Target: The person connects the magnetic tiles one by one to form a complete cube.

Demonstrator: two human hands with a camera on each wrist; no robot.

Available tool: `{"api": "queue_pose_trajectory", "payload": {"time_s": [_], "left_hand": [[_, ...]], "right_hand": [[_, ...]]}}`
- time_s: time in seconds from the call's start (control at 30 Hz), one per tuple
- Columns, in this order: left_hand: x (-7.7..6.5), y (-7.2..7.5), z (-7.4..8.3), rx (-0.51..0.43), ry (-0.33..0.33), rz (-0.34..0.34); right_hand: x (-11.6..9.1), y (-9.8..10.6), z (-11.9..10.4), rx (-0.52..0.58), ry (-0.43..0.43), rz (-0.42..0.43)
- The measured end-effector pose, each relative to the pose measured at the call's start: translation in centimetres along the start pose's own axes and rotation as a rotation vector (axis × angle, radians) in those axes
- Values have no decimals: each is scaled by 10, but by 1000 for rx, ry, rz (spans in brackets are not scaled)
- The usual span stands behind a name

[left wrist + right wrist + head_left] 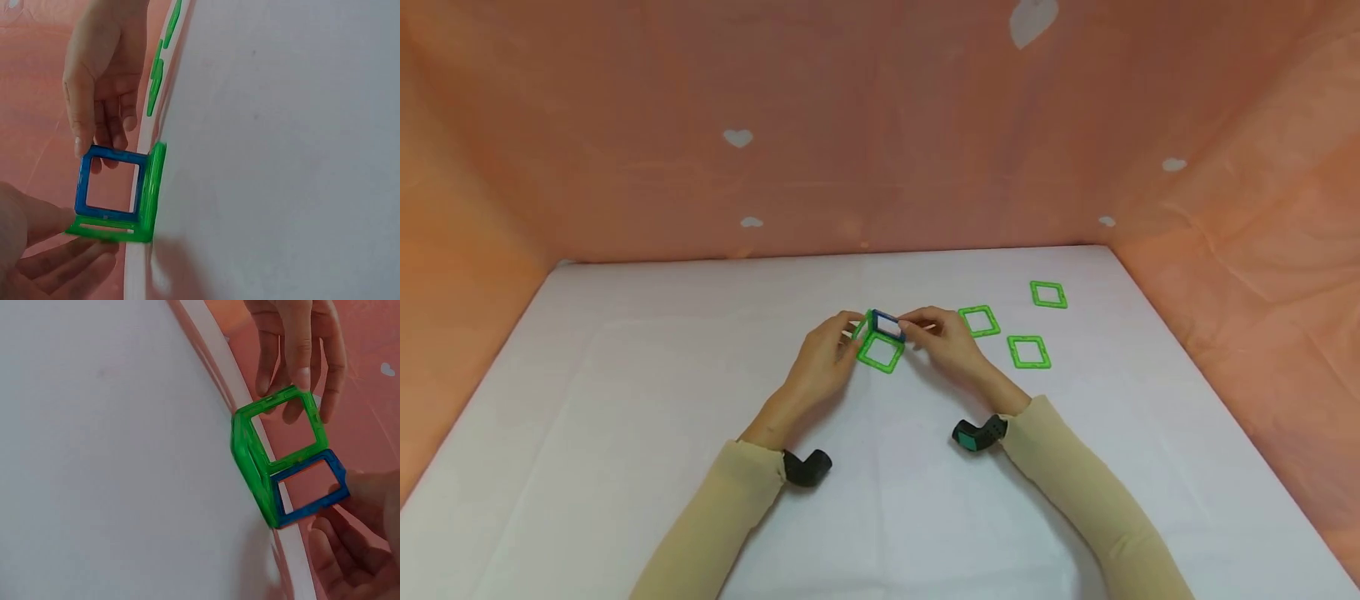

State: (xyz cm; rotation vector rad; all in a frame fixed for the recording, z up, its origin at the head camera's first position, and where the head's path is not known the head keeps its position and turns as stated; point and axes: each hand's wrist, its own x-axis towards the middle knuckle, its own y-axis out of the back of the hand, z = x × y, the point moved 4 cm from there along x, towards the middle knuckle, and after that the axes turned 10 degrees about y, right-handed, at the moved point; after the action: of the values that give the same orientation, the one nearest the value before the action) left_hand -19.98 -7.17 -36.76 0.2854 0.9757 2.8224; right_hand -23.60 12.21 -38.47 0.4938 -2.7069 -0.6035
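Observation:
Three square magnetic tiles meet in a corner near the table's middle. One green tile [875,364] lies flat on the white table. Along its left side stands a second green tile [317,422], pinched at its outer edge by the left hand [820,358], thumb and fingers on either face. At the back is an upright blue tile [81,184], whose right edge the right hand [951,346] pinches between thumb and fingers. Both wrist views show the blue tile's edge against the upright green one, and both tiles' lower edges at the flat tile.
Three loose green tiles lie right of the right hand: a nearer one [985,333], one further right [1033,365] and one farther back [1050,305]. Orange cloth [820,183] with pale hearts rises behind the table and at its sides. Each wrist wears a black camera [807,469].

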Motion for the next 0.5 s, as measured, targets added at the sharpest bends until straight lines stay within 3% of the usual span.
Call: {"api": "queue_pose_trajectory", "payload": {"time_s": [0.3,0.5], "left_hand": [[-4,0,1,-36,20,-46],[-4,3,2,-38,26,4]], "right_hand": [[4,-2,2,38,1,103],[8,-8,2,62,44,112]]}}
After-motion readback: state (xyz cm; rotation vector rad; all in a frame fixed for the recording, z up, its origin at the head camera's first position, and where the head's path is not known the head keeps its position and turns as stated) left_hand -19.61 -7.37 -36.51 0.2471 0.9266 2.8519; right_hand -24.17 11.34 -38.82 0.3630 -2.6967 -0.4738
